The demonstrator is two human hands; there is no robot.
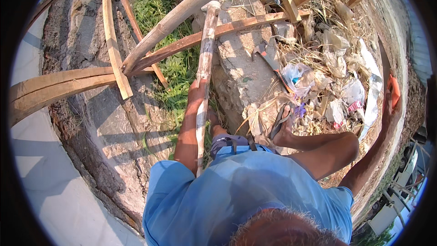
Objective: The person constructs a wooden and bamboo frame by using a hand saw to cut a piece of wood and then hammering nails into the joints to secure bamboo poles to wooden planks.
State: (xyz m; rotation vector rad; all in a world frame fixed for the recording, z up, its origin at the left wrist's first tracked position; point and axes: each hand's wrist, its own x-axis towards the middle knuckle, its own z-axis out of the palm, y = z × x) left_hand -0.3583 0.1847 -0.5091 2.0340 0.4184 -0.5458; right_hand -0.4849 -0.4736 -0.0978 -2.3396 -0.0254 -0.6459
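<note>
My left hand [196, 92] is closed around an upright pale, weathered wooden pole [207, 45], whose top lies beside a thicker curved-looking branch [173, 25]. At the far right my right hand [390, 102] grips the orange handle [394, 86] of a saw, its dark blade [385, 59] pointing away from me. A hammer-like tool [273, 64] with a black and orange handle lies on the concrete ledge between my hands, near my sandalled right foot [284, 130].
Several sawn timbers [114, 41] cross above the ledge [236, 64]. Green plants [159, 0] grow in the gap at left, beside rough concrete [104, 141] and a white surface [50, 164]. Dry straw and plastic litter [337, 50] cover the right side. A vehicle [405, 164] shows at the right rim.
</note>
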